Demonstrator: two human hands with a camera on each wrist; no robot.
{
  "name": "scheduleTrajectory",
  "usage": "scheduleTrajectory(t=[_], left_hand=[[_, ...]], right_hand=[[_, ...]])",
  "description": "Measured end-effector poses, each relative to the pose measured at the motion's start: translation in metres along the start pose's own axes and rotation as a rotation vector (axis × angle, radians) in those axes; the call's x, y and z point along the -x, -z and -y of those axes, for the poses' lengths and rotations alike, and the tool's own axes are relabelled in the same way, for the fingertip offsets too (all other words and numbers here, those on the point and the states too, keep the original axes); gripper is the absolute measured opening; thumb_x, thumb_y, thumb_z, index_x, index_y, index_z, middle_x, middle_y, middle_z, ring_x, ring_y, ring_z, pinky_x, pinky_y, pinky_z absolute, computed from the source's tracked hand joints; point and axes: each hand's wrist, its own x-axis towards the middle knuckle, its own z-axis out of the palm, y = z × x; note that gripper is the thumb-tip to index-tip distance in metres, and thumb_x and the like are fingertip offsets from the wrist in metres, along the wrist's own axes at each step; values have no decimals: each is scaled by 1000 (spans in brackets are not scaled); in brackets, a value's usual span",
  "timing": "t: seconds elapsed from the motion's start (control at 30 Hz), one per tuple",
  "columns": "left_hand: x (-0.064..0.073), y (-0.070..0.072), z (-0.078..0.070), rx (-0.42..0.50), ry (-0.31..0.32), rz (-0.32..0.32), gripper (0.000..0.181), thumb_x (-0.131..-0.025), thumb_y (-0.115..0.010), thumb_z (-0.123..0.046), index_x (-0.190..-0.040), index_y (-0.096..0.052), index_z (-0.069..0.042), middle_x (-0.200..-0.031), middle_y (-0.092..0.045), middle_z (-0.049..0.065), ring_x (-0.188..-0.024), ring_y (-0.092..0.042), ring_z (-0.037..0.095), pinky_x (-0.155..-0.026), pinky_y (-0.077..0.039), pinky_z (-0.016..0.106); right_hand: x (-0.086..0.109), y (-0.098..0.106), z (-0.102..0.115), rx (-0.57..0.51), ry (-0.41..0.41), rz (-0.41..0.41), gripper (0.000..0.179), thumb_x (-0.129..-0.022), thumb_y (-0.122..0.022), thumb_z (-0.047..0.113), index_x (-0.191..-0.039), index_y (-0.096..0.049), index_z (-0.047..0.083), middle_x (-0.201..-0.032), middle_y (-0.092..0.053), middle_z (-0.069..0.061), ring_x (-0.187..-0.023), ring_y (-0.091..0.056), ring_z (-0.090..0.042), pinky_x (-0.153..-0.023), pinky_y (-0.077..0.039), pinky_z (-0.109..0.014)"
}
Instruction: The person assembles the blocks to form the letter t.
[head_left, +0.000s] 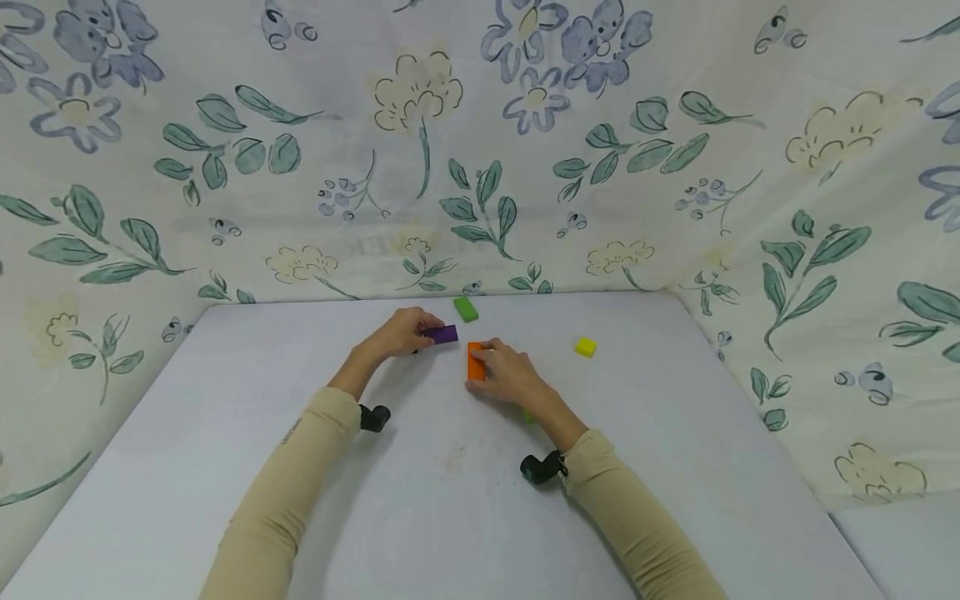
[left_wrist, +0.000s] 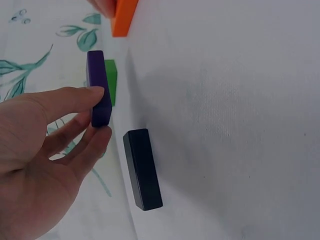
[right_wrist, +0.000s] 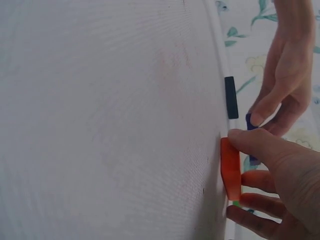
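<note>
My left hand (head_left: 402,333) pinches a purple block (left_wrist: 99,90) between thumb and fingertips, seemingly raised off the white table. Just below it in the left wrist view lies a black block (left_wrist: 143,170), nearly all hidden by the hand in the head view. An orange block (head_left: 475,363) is held by my right hand (head_left: 512,372), thumb and fingers on its sides. Whether the orange block touches the table I cannot tell. The purple and orange blocks are close together but apart. Behind them a green block (head_left: 466,309) lies near the table's back edge.
A yellow block (head_left: 586,347) lies on the table (head_left: 450,517), to the right of my right hand. Part of another green piece (head_left: 528,416) shows beneath my right wrist. A flowered cloth (head_left: 480,150) hangs behind the table and along its sides.
</note>
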Motion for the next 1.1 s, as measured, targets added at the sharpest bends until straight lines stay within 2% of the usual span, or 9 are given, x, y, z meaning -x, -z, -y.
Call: scheduleTrajectory(t=[0.1, 0.33, 0.47, 0.83, 1.1], left_hand=[[-2, -1, -1, 10, 2, -1, 40, -90, -64, -3, -130, -61, 1, -128, -64, 19, -116, -59, 32, -102, -47, 46], [-9, -4, -4, 0, -53, -15, 39, -89, -64, -2, -127, -63, 3, -127, -65, 20, -116, -59, 33, -101, -47, 47], [-14, -6, -5, -12, -64, -8, 37, -89, -64, -2, -126, -64, 3, -126, -65, 20, -117, -59, 34, -103, -47, 47], [-23, -8, -7, -9, -52, 32, 38, -91, -63, -1, -128, -63, 0, -129, -64, 18, -120, -58, 33, -105, -45, 47], [-23, -13, -10, 0, -30, 30, 38, -90, -63, 0, -128, -63, -1, -129, -63, 18, -120, -57, 33, -106, -45, 46]], right_hand=[[0, 0, 0, 1, 4, -4, 63, -87, -70, 46, -139, -56, 13, -146, -49, -10, -130, -51, -26, -104, -44, -53], [-1, -1, -1, -7, 16, -13, 63, -87, -71, 46, -139, -57, 13, -145, -50, -11, -128, -52, -26, -103, -45, -53], [-1, -2, -2, -2, 17, -14, 63, -87, -71, 47, -138, -57, 13, -145, -50, -11, -129, -52, -26, -103, -44, -54], [0, 0, -1, -3, 28, -23, 63, -86, -72, 46, -138, -58, 12, -145, -51, -11, -128, -53, -26, -100, -46, -54], [1, 1, 0, -15, 32, -24, 63, -86, -73, 44, -138, -58, 11, -144, -51, -12, -127, -53, -27, -101, -45, -56]])
